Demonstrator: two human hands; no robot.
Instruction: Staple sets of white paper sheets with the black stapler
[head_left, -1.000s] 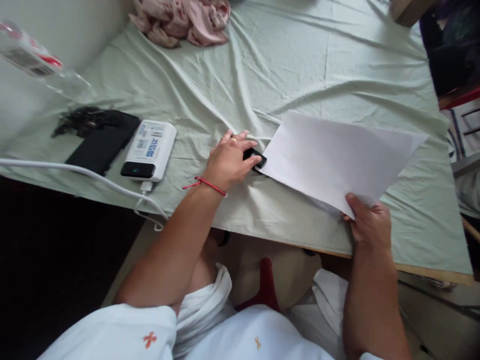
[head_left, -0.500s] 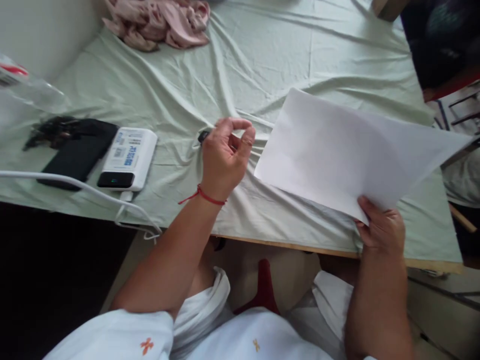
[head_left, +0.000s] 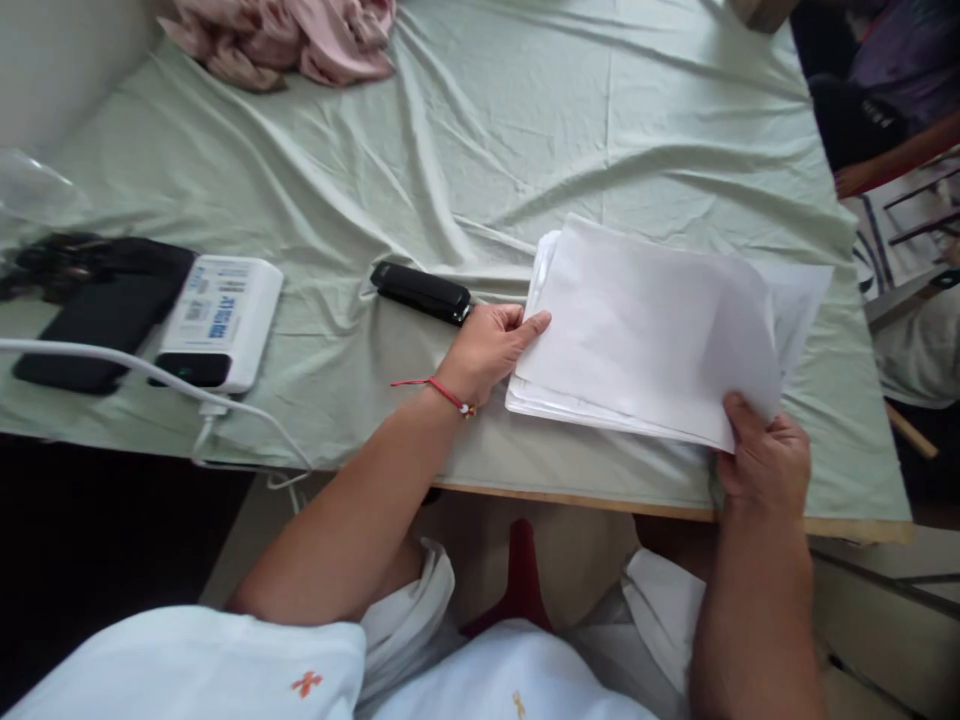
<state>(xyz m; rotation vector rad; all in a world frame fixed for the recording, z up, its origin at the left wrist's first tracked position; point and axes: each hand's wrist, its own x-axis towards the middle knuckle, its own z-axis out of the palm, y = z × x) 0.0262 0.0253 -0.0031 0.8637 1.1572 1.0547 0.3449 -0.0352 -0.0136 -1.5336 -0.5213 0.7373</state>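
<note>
A stack of white paper sheets (head_left: 637, 330) lies over the near right part of the table, its edges slightly fanned at the left. My left hand (head_left: 491, 350), with a red string bracelet at the wrist, pinches the stack's left edge, thumb on top. At the lower right corner, my right hand (head_left: 766, 455) grips the sheets, thumb above and fingers hidden underneath. The right side of the paper bends upward, and another sheet with faint marks shows beyond it. Just past my left hand's knuckles lies a black stapler-like object (head_left: 421, 292) with a metal end.
A white power bank (head_left: 221, 320) with a cable (head_left: 135, 357) sits at the left, beside a black phone-like slab (head_left: 90, 335). Pink cloth (head_left: 300, 40) is heaped at the back on the wrinkled green tablecloth (head_left: 517, 130). Another person's arm (head_left: 892, 160) shows at far right.
My left hand has moved right and down from mid-air, closing on the paper's left edge. The raised paper has lowered and swung level, showing several layers. The black object is now uncovered.
</note>
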